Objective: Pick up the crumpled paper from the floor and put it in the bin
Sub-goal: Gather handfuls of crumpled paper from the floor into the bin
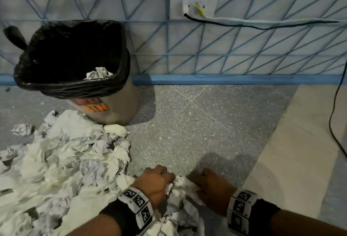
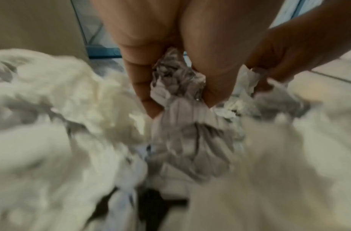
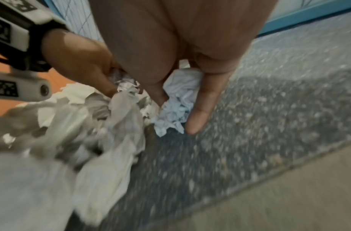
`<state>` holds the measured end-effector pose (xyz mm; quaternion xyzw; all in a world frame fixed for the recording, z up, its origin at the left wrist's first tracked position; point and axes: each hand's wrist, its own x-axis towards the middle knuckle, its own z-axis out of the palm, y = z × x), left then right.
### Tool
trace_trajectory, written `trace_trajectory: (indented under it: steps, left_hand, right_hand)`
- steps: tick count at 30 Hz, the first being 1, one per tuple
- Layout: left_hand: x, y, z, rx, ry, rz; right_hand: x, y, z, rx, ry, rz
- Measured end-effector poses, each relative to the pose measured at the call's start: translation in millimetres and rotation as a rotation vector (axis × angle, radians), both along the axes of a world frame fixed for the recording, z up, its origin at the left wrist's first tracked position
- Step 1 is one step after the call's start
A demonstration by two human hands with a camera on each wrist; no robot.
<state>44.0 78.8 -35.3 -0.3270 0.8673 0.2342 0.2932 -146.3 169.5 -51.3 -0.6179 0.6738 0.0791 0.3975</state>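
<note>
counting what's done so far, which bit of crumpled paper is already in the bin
The wad showing inside the bin, against the near edge of its black liner. All the other paper lies in the pile on the floor or between the hands.

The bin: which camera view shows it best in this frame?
The head view. There the bin shows whole, with its black liner and crumpled paper inside. The left wrist view catches only a blurred beige side of it; the right wrist view shows perhaps an orange patch, too unclear to tell.
</note>
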Motion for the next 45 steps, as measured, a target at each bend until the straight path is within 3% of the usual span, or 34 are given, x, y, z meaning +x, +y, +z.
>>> trace_trajectory:
  steps: [3, 7, 11, 14, 18, 22, 25, 30, 34, 40, 45]
  left_hand:
    - [3.4, -21.2, 38.3, -0.056, 0.137, 0.053]
    - [28.7, -60.2, 118.3, -0.177, 0.432, 0.071]
    - [53.4, -121.0, 208.1, -0.476, 0.575, 0.153]
    - [71.4, -167.8, 252.1, -0.719, 0.664, 0.284]
    - [94.9, -221.0, 261.8, -0.761, 0.710, 0.615]
    - [114.7, -242.2, 235.1, -0.633, 0.547, 0.746]
    - [134.7, -248.5, 222.1, -0.596, 0.484, 0.677]
    - [150.4, -238.5, 231.9, -0.694, 0.647, 0.478]
    - [134.1, -183.5, 235.6, -0.507, 0.780, 0.171]
    - [89.5, -121.6, 192.0, -0.172, 0.353, -0.308]
    - [76.7, -93.7, 152.4, -0.125, 0.120, -0.355]
  right_hand:
    - [-11.1, -25.1, 33.3, -0.121, -0.046, -0.008]
    - [-17.9, -75.9, 102.8, -0.482, -0.161, -0.087]
    - [6.9, -146.9, 185.6, -0.808, -0.252, -0.119]
    - [40.4, -206.2, 228.8, -0.923, -0.340, -0.151]
    - [82.3, -271.1, 239.6, -0.937, -0.256, -0.251]
    - [111.1, -297.2, 227.2, -0.789, -0.049, -0.186]
    - [117.4, -298.7, 232.5, -0.743, -0.032, -0.134]
    - [110.7, -267.5, 249.9, -0.804, -0.040, -0.209]
    - [109.1, -210.9, 253.2, -0.636, 0.056, -0.154]
    - [100.9, -91.0, 249.2, -0.167, 0.237, -0.122]
    - [86.9, 0.6, 230.4, 0.056, 0.377, -0.217]
